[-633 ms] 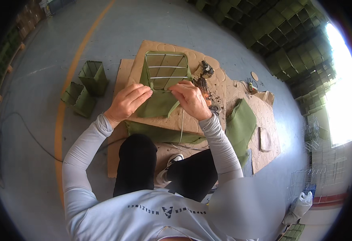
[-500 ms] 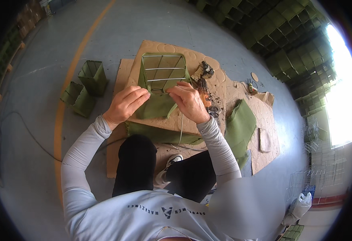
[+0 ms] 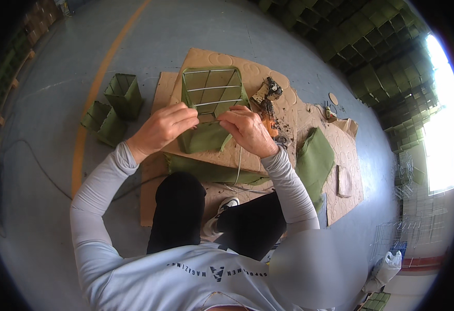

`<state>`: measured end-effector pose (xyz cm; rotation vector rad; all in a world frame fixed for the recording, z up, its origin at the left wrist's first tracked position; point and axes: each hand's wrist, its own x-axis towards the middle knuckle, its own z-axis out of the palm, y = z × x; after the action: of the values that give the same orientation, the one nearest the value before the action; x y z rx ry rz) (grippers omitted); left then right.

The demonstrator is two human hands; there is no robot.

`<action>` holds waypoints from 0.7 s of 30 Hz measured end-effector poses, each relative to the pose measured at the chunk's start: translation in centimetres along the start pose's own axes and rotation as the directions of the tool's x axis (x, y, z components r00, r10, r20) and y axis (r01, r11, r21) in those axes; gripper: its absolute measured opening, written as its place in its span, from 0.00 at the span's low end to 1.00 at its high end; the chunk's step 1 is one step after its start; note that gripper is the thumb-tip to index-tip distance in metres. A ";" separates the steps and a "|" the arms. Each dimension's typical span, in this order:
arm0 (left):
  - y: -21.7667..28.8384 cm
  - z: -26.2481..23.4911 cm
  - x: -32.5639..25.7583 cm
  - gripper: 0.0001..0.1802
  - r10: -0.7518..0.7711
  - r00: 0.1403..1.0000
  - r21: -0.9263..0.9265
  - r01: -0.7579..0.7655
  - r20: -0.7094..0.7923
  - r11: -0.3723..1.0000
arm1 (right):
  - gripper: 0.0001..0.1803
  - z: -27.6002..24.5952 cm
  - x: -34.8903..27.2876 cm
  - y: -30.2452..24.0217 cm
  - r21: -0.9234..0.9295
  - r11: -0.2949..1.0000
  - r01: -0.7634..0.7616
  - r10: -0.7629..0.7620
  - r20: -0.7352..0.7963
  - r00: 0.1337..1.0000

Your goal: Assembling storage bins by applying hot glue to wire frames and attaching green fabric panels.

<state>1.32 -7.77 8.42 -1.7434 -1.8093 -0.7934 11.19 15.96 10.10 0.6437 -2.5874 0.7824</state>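
A rectangular wire frame (image 3: 214, 89), wrapped on its sides in green fabric (image 3: 203, 141), stands on a cardboard-topped work surface in front of me. Its open top shows metal crossbars, and a loose fabric flap hangs over the near side. At the near left corner of the rim, my left hand (image 3: 164, 128) has its fingers pinched together; what lies between them is too small to tell. My right hand (image 3: 249, 132) pinches the fabric at the near edge, right of the middle. Both sets of fingertips hide part of that rim.
Two green fabric boxes (image 3: 124, 96) stand on the floor at left. Right of the frame lie an orange-handled tool (image 3: 270, 126) and a blackened block (image 3: 268, 89). Farther right are a green cloth piece (image 3: 314, 160) and a folded brown pad (image 3: 344, 181). Green boxes (image 3: 377, 67) are stacked far right.
My left fingers have shifted slightly at the near left corner, and that hand's pose has turned a little. My right hand stays almost in place at the near edge. The whole view has shifted slightly.
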 end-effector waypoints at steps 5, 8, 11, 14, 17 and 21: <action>-0.7 -2.4 3.3 0.11 -0.029 0.844 -0.088 0.090 0.535 0.992 | 0.06 -0.1 0.4 -0.3 0.020 0.998 -0.065 0.063 0.078 0.995; -0.8 -2.9 4.2 0.13 0.001 0.863 -0.189 0.110 0.505 0.976 | 0.05 0.0 -0.1 -0.1 0.010 0.999 -0.049 0.048 0.060 0.997; -0.7 -4.7 3.4 0.11 -0.164 0.986 -0.305 0.146 -0.035 0.941 | 0.05 -0.4 -0.3 0.5 0.008 1.000 -0.024 0.023 0.051 0.998; -1.0 -4.0 -0.5 0.12 -0.153 0.961 0.000 0.157 -0.229 0.988 | 0.04 0.4 0.0 0.0 0.023 1.000 0.002 -0.003 0.050 0.999; -0.6 -2.3 -0.9 0.14 -0.018 0.993 0.028 0.021 -0.113 0.999 | 0.04 0.3 -0.2 0.5 0.023 1.000 0.007 -0.007 0.013 1.000; -0.7 -1.4 -0.1 0.13 0.103 0.995 0.088 -0.101 -0.015 0.991 | 0.05 0.1 -0.4 0.1 0.010 0.999 -0.042 0.041 0.058 0.997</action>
<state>0.58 -8.82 9.29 -1.7506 -1.7019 -0.6779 11.47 16.08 9.76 0.6266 -2.6586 0.8029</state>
